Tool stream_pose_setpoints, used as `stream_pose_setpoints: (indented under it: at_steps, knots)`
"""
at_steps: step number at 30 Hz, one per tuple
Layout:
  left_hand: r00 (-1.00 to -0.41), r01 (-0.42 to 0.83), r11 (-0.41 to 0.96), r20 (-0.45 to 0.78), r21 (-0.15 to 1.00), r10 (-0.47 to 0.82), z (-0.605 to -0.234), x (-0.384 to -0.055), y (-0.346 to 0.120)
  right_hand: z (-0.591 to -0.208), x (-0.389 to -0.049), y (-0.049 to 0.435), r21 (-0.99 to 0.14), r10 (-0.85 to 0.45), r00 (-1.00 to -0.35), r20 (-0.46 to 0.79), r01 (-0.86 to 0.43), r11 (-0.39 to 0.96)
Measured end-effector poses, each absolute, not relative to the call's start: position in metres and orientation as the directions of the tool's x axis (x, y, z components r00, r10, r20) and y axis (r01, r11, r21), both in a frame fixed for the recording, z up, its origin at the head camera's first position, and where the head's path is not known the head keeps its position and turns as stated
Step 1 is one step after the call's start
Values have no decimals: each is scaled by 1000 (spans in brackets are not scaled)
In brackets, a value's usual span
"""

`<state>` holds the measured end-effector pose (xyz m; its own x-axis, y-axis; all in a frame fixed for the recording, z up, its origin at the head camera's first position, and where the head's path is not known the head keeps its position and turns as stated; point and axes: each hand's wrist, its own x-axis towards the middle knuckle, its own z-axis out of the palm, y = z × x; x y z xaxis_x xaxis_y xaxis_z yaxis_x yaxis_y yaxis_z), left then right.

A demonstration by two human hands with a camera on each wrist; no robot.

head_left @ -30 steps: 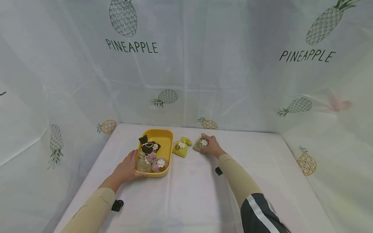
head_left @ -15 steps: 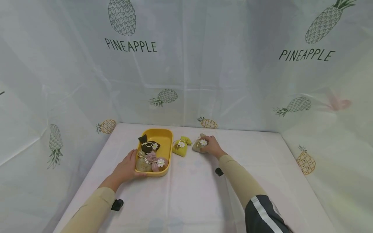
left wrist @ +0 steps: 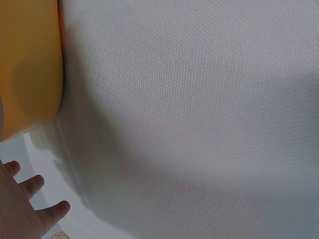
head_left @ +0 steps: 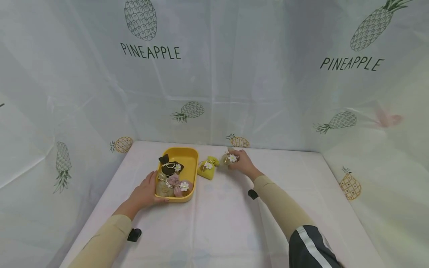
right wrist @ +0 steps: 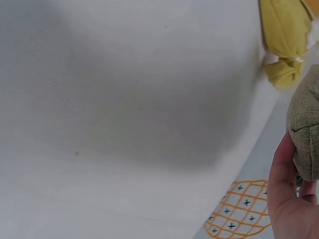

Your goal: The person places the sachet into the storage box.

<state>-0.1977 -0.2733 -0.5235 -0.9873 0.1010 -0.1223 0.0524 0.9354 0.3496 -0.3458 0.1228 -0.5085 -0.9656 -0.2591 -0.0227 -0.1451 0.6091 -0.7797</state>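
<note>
My right hand (head_left: 244, 163) pinches a grey-green drawstring pouch (head_left: 223, 160) with a white flower, over the back of the table. The right wrist view shows the pouch's linen cloth (right wrist: 306, 127) raised off the tabletop, thumb and fingers at its lower end. Just left of it lies a yellow-green pouch (head_left: 205, 172). My left hand (head_left: 143, 191) rests against the left side of a yellow tray (head_left: 190, 158), thumb along the near edge; its fingers (left wrist: 56, 211) stretch out straight in the left wrist view. Inside the tray are a dark brown pouch (head_left: 168, 169), a beige pouch (head_left: 164, 190) and a pink one (head_left: 178, 190).
A white cloth covers the table (head_left: 221, 223). Behind it and at both sides hangs a pale curtain (head_left: 251, 82) printed with pineapples. The yellow-green pouch lies between the tray and the right hand.
My right hand has lifted the grey-green pouch and shifted it slightly back and left. The left hand and tray stay in place.
</note>
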Motion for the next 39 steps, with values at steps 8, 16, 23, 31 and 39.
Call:
stream_pose_setpoints:
  at_steps: [8, 16, 23, 31, 39]
  knots:
    - [-987, 49, 934, -124, 355, 99, -525, -198, -274, -489, -341, 114, -798, -321, -946, 53, -234, 556]
    - [-989, 57, 934, -108, 353, 101, -529, -199, -276, -474, -332, 98, -829, -362, -930, 62, -250, 501]
    - [-988, 54, 931, -114, 362, 101, -529, -200, -276, -462, -326, 78, -834, -445, -889, 110, -326, 445]
    - [-989, 50, 930, -114, 364, 98, -528, -199, -276, -458, -326, 54, -838, -524, -847, 92, -350, 418]
    - [-989, 55, 922, -105, 383, 103, -527, -198, -277, -455, -327, 31, -822, -614, -789, 26, -366, 436]
